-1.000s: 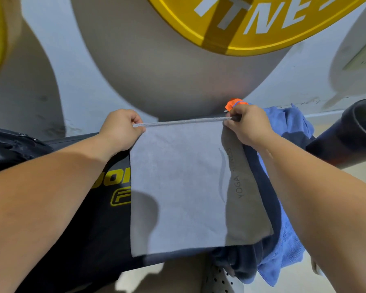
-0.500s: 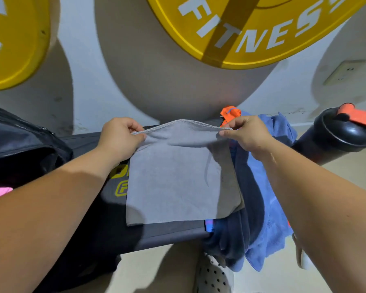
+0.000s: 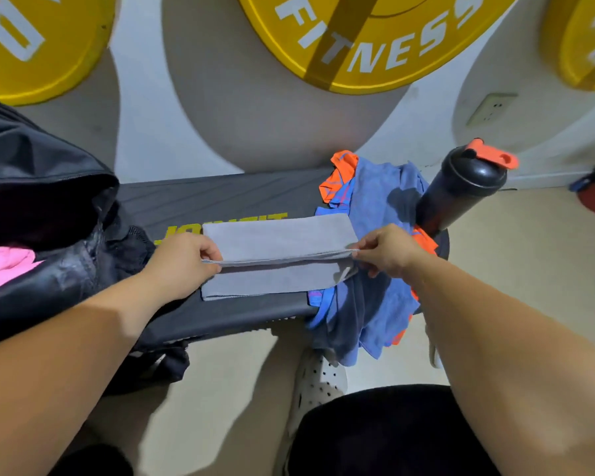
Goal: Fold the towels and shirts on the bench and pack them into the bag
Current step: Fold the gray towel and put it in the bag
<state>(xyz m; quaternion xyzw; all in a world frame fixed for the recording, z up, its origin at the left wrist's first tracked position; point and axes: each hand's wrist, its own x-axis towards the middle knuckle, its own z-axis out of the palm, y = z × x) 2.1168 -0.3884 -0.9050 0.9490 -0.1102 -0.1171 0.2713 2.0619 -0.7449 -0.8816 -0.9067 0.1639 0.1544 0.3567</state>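
A grey towel lies on the black bench, folded over on itself. My left hand pinches the left end of its folded edge. My right hand pinches the right end of the same edge. To the right, a heap of blue towel and orange-and-blue shirt drapes over the bench end. The open black bag stands at the left on the bench, with a pink cloth inside it.
A black shaker bottle with an orange lid stands at the bench's right end, behind the heap. Yellow weight plates hang on the wall behind. My white perforated shoe is on the beige floor below.
Both hands have brought the held-up grey towel down onto the bench and drawn its top edge toward me, folding it over. The view has tilted down.
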